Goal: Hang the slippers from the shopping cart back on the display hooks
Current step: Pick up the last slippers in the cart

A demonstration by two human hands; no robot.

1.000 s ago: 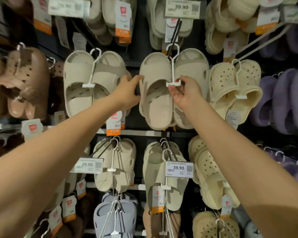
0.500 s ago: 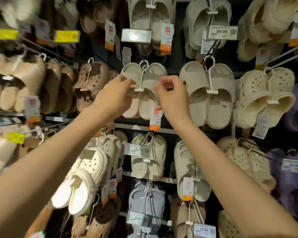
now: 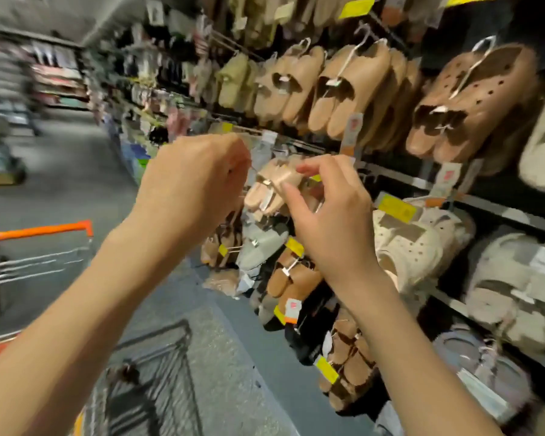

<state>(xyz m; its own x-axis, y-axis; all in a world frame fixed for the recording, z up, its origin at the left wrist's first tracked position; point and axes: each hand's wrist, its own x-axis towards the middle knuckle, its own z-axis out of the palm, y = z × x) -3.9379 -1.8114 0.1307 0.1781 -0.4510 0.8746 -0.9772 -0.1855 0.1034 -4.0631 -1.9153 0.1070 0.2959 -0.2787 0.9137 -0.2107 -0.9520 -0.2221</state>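
Note:
The view is motion-blurred. My left hand (image 3: 195, 180) is raised in front of the display wall with its back to me and its fingers curled in; I see nothing in it. My right hand (image 3: 328, 215) is beside it, thumb and fingers apart, holding nothing. Behind and between the hands a pale pink pair of slippers (image 3: 271, 187) hangs on the rack, not touched by either hand. The shopping cart, with its orange rim (image 3: 38, 231) and wire basket (image 3: 151, 372), stands at the lower left below my left arm. What the basket holds is not visible.
Rows of hung slippers fill the right side: tan slides (image 3: 353, 89), brown clogs (image 3: 472, 99) and cream clogs (image 3: 416, 247), with yellow price tags. A grey aisle floor (image 3: 76, 171) runs away to the left past more shelves.
The view has swung left and down from the beige slippers to the aisle and cart. Both hands have come off the hung beige pair and hang in the air, empty.

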